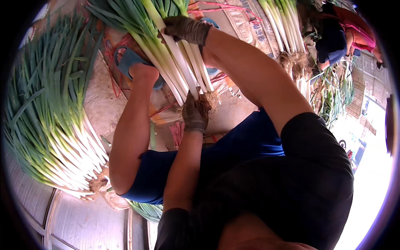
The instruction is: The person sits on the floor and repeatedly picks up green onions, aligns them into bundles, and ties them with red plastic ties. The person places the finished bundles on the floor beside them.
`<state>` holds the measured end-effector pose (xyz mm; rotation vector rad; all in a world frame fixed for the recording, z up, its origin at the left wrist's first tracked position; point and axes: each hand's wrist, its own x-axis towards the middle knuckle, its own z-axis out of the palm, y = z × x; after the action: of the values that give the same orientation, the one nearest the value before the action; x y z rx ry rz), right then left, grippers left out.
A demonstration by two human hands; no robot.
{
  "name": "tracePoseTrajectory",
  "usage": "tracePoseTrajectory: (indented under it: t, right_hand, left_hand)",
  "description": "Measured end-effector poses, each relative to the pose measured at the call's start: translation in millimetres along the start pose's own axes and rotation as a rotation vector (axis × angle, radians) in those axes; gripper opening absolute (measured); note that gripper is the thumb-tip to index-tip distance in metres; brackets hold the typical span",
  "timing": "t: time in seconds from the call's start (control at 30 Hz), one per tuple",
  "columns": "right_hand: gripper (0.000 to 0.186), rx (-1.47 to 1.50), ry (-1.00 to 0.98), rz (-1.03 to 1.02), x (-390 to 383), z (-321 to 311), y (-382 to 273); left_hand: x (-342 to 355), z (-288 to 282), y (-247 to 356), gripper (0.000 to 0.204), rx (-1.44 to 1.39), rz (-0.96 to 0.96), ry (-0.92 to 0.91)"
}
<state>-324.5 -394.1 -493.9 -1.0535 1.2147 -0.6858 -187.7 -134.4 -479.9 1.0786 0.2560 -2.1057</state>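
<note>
A long green onion (pixel 180 60) with a thick white stem slants across the upper middle, between my feet. Its rooty lower end is in my left hand (pixel 195 116), which wears a dark, soiled knit glove with the fingers closed around it. My right hand (pixel 185 30), gloved alike, is closed around the stem higher up, where white turns to green. Beneath and beside this stem lies a loose bundle of green onions (pixel 160 71), leaves pointing away from me and white ends toward me. Brown roots (pixel 210 100) hang out beside my left hand.
A large heap of green onions (pixel 54 108) lies at left. More bundled onions (pixel 283 23) lie at upper right, near a crouching person (pixel 333 41). Red twine (pixel 114 77) is strewn over the worn ground sheets. My feet wear blue sandals (pixel 127 62). Metal panels (pixel 87 221) line the lower left.
</note>
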Motion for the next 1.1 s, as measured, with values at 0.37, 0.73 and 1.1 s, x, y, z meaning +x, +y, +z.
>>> tracePoseTrajectory:
  t: [0.37, 0.73, 1.1]
  right_hand:
    - [0.045, -0.896, 0.265, 0.017, -4.3, 37.5, 52.5]
    - [0.064, -1.001, 0.282, 0.069, -2.1, 50.8, 74.6]
    - [0.058, -0.973, 0.299, 0.032, -9.9, 58.2, 58.2]
  left_hand:
    - [58.3, -63.0, -47.2, 0.005, 0.056, -0.214, 0.471]
    - [70.2, -69.8, -55.6, 0.014, 0.173, -0.270, 0.532]
    - [80.7, -98.8, -65.1, 0.010, -0.037, -0.268, 0.522]
